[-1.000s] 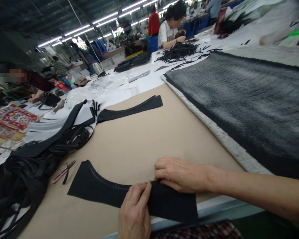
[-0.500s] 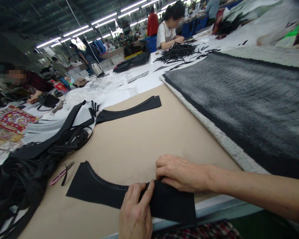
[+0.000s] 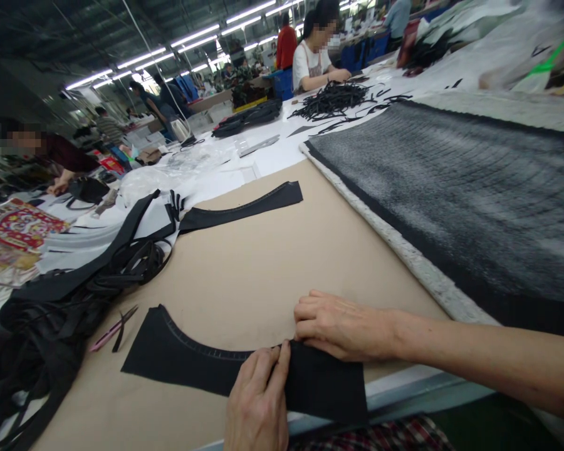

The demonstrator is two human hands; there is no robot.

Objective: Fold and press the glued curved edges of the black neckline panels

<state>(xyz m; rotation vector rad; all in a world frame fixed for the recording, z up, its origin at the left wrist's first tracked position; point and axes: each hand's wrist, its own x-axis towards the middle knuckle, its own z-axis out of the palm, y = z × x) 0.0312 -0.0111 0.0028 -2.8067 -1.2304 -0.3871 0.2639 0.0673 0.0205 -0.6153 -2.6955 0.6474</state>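
A black fabric piece (image 3: 183, 349) with a curved upper edge lies flat at the table's front. Short notches run along that curve, where a narrow edge looks turned over. My left hand (image 3: 258, 398) rests on the piece at its middle, fingers bent and pressed together, fingertips at the curved edge. Just right of it, my right hand (image 3: 331, 322) has its fingers curled and closed on the same edge; its fingertips are partly hidden. A similar black curved piece (image 3: 249, 208) lies farther back on the brown board (image 3: 263, 269).
Pink-handled snips (image 3: 108, 335) lie left of the fabric. Black strips (image 3: 42, 351) heap along the left edge. On the right stretches a dark fabric sheet (image 3: 451, 207) over a pale layer. Across the table, a co-worker (image 3: 310, 66) sits behind a pile of narrow black strips (image 3: 333, 100).
My left fingers have drawn slightly closer together at the curved edge. My right hand stays nearly where it was. The whole view has shifted a little.
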